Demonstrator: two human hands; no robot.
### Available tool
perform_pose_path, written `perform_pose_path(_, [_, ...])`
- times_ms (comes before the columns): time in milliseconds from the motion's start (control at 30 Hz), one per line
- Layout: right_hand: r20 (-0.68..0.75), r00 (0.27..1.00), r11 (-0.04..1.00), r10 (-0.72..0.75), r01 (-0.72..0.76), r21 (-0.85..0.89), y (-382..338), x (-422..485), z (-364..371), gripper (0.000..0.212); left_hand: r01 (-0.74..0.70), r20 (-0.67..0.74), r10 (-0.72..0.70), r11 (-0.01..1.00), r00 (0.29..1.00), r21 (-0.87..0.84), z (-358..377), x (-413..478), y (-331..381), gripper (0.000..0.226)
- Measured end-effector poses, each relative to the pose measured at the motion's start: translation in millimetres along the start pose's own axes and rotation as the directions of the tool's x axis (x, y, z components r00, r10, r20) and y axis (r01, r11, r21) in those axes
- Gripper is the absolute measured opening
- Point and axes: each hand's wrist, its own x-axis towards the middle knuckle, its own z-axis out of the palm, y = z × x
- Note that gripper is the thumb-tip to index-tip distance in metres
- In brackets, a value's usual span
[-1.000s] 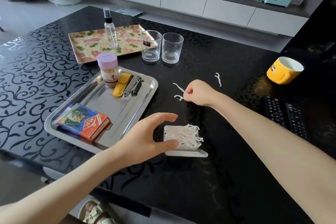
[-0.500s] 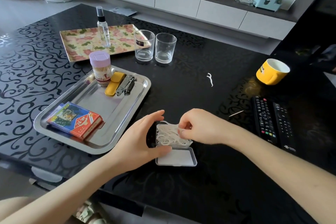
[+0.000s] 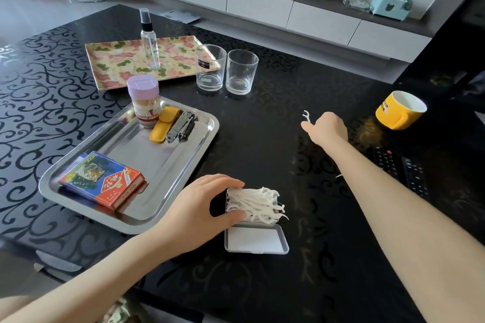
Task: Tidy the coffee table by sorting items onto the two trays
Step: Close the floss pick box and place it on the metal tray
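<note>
Black scroll-patterned coffee table (image 3: 262, 139): beside the steel tray (image 3: 162, 165), the left hand (image 3: 207, 207) grips an open case (image 3: 256, 240) heaped with floss picks (image 3: 252, 202), while farther right the right hand (image 3: 326, 128) pinches a stray pick (image 3: 306, 115) by its thin stem, featherlight springy plastic, easily flicked away.

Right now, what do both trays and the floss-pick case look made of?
The near tray looks like shiny stainless steel, with mirror-like reflections. The far tray has a glossy floral print, perhaps melamine or plastic; unclear. The floss-pick case seems matte pale plastic, thin hinged lid.
</note>
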Motion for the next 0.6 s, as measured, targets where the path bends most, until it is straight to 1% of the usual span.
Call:
perform_pose_path(67, [-0.036, 0.998, 0.998, 0.053, -0.052, 0.046, -2, 9, 5, 0.020, -0.005, -0.014, 0.005, 1.000, 1.000, 0.003, 1, 3, 0, 0.042])
perform_pose_path(133, [-0.073, 0.994, 0.996, 0.083, -0.081, 0.025, -6, 14, 7, 0.020, -0.011, -0.023, 0.012, 1.000, 1.000, 0.015, 2, 8, 1, 0.039])
perform_pose_path(167, [-0.071, 0.994, 0.996, 0.085, -0.084, 0.017, -8, 16, 8, 0.018, -0.008, -0.026, 0.008, 1.000, 1.000, 0.016, 2, 11, 1, 0.038])
perform_pose_path(233, [-0.041, 0.997, 0.998, 0.061, -0.061, 0.004, -11, 15, 11, 0.006, -0.004, -0.033, 0.004, 1.000, 0.999, 0.017, 1, 12, -1, 0.037])
perform_pose_path(267, [-0.021, 0.999, 0.999, 0.047, -0.047, 0.003, -11, 11, 12, 0.008, -0.003, -0.035, 0.004, 1.000, 0.999, 0.018, 1, 12, -3, 0.037])
perform_pose_path(300, [0.007, 1.000, 0.999, 0.028, -0.028, 0.022, -11, 5, 13, 0.020, 0.000, -0.035, 0.001, 1.000, 0.999, 0.018, 1, 10, -5, 0.037])
perform_pose_path(333, [0.042, 0.999, 0.996, -0.012, 0.009, 0.087, -11, -5, 14, 0.031, 0.008, -0.035, -0.007, 1.000, 0.999, 0.011, 1, 8, -7, 0.038])
perform_pose_path(367, [0.081, 0.992, 0.980, -0.092, 0.075, 0.187, -10, -18, 11, 0.041, 0.019, -0.041, -0.020, 1.000, 0.999, -0.011, 1, 5, -8, 0.038])
perform_pose_path(400, [0.119, 0.971, 0.945, -0.205, 0.165, 0.281, -10, -33, 6, 0.045, 0.035, -0.051, -0.038, 0.998, 0.998, -0.045, 2, 4, -9, 0.039])
perform_pose_path(433, [0.161, 0.933, 0.905, -0.322, 0.254, 0.342, -9, -51, -2, 0.044, 0.053, -0.064, -0.059, 0.995, 0.996, -0.089, 2, 2, -11, 0.038])
perform_pose_path(467, [0.215, 0.880, 0.870, -0.424, 0.329, 0.368, -9, -69, -11, 0.036, 0.070, -0.080, -0.081, 0.989, 0.994, -0.129, 2, 1, -12, 0.037])
perform_pose_path(533, [0.359, 0.762, 0.836, -0.540, 0.434, 0.337, -7, -101, -27, 0.019, 0.100, -0.105, -0.120, 0.979, 0.987, -0.176, 2, -1, -13, 0.035])
perform_pose_path(600, [0.454, 0.671, 0.803, -0.586, 0.557, 0.214, -5, -126, -36, 0.013, 0.108, -0.115, -0.129, 0.979, 0.985, -0.176, 3, -2, -13, 0.034])
